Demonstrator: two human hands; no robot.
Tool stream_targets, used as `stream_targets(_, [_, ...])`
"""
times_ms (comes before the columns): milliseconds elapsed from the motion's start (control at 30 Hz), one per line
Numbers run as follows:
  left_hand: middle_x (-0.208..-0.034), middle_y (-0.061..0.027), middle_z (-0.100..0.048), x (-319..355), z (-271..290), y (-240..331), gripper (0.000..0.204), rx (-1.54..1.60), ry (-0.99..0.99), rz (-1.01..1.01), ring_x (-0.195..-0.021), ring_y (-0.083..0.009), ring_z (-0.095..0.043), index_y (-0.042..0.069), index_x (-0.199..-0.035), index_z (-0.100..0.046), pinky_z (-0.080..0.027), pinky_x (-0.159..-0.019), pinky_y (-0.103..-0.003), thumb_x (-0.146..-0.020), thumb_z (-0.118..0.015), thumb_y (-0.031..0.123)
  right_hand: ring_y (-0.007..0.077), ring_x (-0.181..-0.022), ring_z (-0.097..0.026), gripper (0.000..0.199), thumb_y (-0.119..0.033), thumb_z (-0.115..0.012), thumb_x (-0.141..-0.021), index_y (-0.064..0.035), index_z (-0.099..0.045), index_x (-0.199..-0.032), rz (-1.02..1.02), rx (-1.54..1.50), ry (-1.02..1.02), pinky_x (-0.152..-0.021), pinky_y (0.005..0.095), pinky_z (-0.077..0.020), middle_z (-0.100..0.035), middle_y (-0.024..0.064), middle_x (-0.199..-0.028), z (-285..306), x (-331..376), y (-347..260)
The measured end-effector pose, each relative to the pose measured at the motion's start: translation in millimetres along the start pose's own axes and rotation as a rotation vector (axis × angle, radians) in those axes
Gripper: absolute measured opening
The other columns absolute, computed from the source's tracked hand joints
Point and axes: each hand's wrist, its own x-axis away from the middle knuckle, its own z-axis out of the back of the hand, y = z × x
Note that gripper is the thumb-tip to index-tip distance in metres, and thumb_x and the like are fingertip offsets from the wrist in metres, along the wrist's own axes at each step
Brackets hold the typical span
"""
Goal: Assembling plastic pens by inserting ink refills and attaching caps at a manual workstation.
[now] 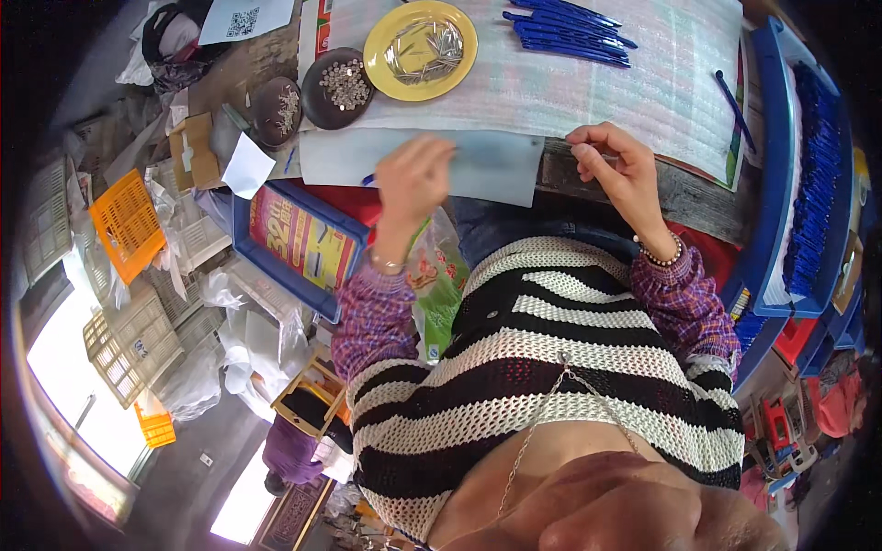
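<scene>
My left hand (413,184) is closed over the near edge of the bench, above a pale translucent sheet (496,174). A slim blue pen-like stick (368,180) shows at its left side, and a dark tip appears past the fingers on the right; the hand hides the middle. My right hand (620,170), to the right of the sheet, has its thumb and forefinger close together in a pinch. Whatever lies between those fingertips is too small to make out. Beyond the hands are a yellow plate (377,69) of thin silvery pieces and a pile of blue pen-like sticks (570,32).
Two dark bowls (322,115) (266,129) hold small metal parts. One blue stick (735,110) lies at the right on the white foam-covered bench (514,101). A blue crate (772,184) full of blue sticks stands far right; another blue tray (248,234) sits lower left. A person (294,450) is in the background.
</scene>
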Motion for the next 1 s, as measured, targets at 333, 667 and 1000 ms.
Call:
stream_targets(333, [-0.074, -0.0035, -0.058, -31, -35, 51, 0.01, 0.025, -0.088, -0.108, -0.062, -0.0245, -0.058, 0.011, -0.079, -0.062, -0.044, -0.052, -0.033, -0.071, -0.065, 0.007, 0.0065, -0.074, -0.057, 0.02, -0.007, -0.056, -0.09, 0.001, -0.062, -0.107, -0.046, 0.077, -0.002, -0.062, 0.0191, -0.048, -0.064, 0.0031, -0.091, -2, 4, -9])
stream_targets(667, [-0.071, -0.0081, -0.059, -40, -25, 81, 0.012, 0.583, -0.142, 0.106, -0.057, -0.0149, -0.054, 0.003, -0.084, -0.065, -0.042, -0.053, -0.026, -0.074, -0.062, 0.0, 0.007, -0.064, -0.043, 0.028, -0.027, -0.045, -0.096, -0.0051, -0.05, -0.079, -0.266, -0.674, -0.042, -0.056, 0.019, -0.0369, -0.046, -0.0013, -0.073, 9, 10, -16])
stream_targets(1000, [-0.069, -0.003, -0.058, -35, -23, 90, 0.008, 0.675, -0.199, 0.231, -0.052, -0.0084, -0.048, 0.003, -0.082, -0.064, -0.036, -0.047, -0.022, -0.074, -0.063, 0.001, 0.0085, -0.056, -0.027, 0.041, -0.036, -0.035, -0.099, -0.0121, -0.034, -0.066, -0.399, -1.557, -0.194, -0.049, 0.0221, -0.0272, -0.029, -0.0024, -0.065, 23, 9, -1])
